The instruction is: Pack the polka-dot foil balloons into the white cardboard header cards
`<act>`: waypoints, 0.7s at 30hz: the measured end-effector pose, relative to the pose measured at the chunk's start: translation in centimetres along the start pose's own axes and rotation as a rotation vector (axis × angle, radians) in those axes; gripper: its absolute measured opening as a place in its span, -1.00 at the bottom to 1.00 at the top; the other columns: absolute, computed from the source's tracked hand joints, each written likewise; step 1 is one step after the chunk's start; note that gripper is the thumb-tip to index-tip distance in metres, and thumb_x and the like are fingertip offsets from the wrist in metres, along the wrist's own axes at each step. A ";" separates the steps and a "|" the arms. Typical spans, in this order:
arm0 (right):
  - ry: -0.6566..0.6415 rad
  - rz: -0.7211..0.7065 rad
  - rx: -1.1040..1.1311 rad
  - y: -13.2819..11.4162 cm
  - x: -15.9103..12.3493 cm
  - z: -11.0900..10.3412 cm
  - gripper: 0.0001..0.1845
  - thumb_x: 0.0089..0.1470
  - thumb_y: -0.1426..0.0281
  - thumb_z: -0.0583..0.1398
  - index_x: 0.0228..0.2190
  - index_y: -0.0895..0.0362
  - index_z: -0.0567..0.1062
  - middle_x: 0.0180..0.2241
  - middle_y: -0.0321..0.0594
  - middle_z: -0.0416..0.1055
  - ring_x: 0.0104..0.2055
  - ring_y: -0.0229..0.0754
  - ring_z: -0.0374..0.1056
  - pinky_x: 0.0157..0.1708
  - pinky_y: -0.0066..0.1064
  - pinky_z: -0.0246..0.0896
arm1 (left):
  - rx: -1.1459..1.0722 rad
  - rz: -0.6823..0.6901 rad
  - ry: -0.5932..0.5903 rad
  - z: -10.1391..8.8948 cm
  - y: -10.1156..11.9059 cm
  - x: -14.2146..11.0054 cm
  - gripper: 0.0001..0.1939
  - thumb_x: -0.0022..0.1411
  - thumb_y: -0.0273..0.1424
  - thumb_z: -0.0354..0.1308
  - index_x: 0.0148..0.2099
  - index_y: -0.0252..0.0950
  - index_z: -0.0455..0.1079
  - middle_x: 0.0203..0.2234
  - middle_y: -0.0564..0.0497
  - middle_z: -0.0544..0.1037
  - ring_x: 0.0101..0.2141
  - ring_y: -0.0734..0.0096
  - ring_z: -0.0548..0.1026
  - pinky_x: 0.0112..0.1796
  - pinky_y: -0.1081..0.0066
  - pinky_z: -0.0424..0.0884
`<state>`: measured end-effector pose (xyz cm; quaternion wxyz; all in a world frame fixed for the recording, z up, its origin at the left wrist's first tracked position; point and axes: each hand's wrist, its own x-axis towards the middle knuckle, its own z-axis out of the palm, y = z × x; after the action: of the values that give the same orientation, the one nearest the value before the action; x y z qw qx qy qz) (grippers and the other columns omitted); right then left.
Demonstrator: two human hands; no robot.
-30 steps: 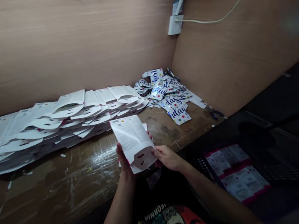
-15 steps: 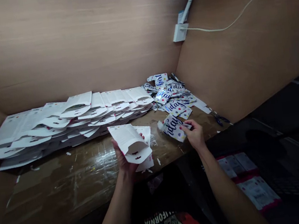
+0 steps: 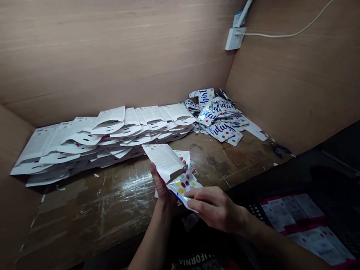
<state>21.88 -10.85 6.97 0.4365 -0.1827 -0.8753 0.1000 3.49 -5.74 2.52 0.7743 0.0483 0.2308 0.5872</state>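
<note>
My left hand point(image 3: 160, 184) is wrapped round a white paper envelope point(image 3: 163, 158), its open end facing me. My right hand point(image 3: 215, 206) pinches a folded foil balloon point(image 3: 184, 183) with coloured dots and a blue edge. The balloon's far end sits at the envelope's mouth and looks partly inside; the depth is hidden. Under the held envelope another white envelope point(image 3: 185, 156) shows on the table. Toward the back right lies a pile of folded foil balloons point(image 3: 221, 129) with dots and blue lettering.
Overlapping rows of white envelopes point(image 3: 80, 142) cover the back left of the brown table point(image 3: 110, 207). Scissors-like cutters point(image 3: 277, 146) lie by the right edge. Below right, a dark basket point(image 3: 261, 213) holds white and pink packs point(image 3: 293, 210). Wooden panels point(image 3: 121, 49) enclose the back and sides.
My right hand has brought the folded foil balloon from the right over to the envelope's mouth. The balloon is turned, showing its dots. The view has shifted slightly left.
</note>
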 end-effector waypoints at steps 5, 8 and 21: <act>-0.006 -0.014 0.029 -0.1 -0.1 -0.1 -0.60 0.29 0.57 0.20 0.11 0.09 0.53 -0.25 -0.13 0.62 -0.05 -0.06 0.62 -0.04 -0.30 0.60 | -0.024 0.044 -0.024 0.0 0.7 -0.3 0.06 0.17 0.37 0.13 0.29 -0.49 0.40 -0.07 -0.37 0.67 -0.12 -0.25 0.67 0.00 -0.23 0.56; -0.009 -0.031 -0.018 0.5 0.3 -0.3 -0.64 0.30 0.56 0.20 0.08 0.07 0.56 -0.21 -0.11 0.63 -0.05 -0.06 0.62 0.00 -0.26 0.59 | -0.010 0.103 -0.020 0.2 0.9 -0.1 -0.02 0.25 0.32 0.10 0.31 -0.47 0.39 -0.06 -0.36 0.67 -0.12 -0.18 0.67 0.02 -0.27 0.54; -0.386 0.082 -0.297 -0.3 1.1 2.6 -0.48 0.31 0.61 0.12 0.26 0.23 0.40 0.24 0.14 0.43 0.33 0.13 0.34 0.28 0.01 0.36 | -0.021 0.110 0.049 -0.8 1.0 0.1 0.02 0.15 0.39 0.11 0.21 -0.46 0.47 -0.15 -0.33 0.68 -0.21 -0.14 0.68 -0.04 -0.14 0.58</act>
<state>19.11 -10.72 6.28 0.2250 -0.2574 -0.9395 0.0210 2.28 -5.55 2.11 0.7355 0.0384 0.2404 0.6323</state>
